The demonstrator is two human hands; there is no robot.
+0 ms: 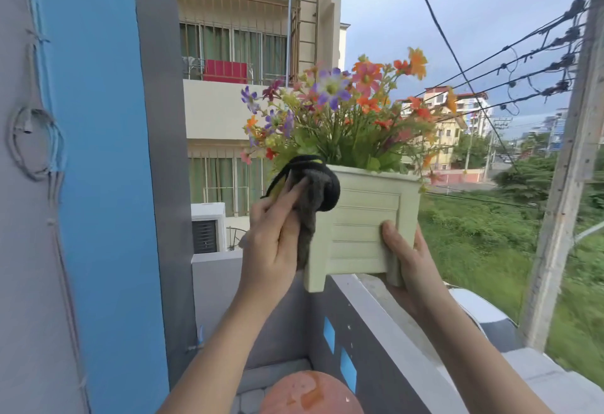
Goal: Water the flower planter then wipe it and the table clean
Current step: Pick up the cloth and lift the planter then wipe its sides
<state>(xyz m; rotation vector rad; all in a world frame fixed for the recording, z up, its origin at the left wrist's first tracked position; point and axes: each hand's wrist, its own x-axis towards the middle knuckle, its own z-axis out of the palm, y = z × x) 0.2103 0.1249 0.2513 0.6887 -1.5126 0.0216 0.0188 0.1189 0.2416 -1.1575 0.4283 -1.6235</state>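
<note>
A pale green square planter (362,227) full of orange, purple and pink flowers (343,110) is held up in the air above the balcony wall. My right hand (408,260) grips its lower right corner, thumb on the front face and fingers underneath. My left hand (277,230) holds a dark grey and black cloth (310,194) with a yellow edge, pressed against the planter's upper left corner and left side.
A grey balcony wall with a pale ledge (376,309) runs below the planter. A round orange-brown table top (310,394) shows at the bottom edge. A blue and grey pillar (108,168) stands on the left. A concrete pole (568,165) and cables lie to the right.
</note>
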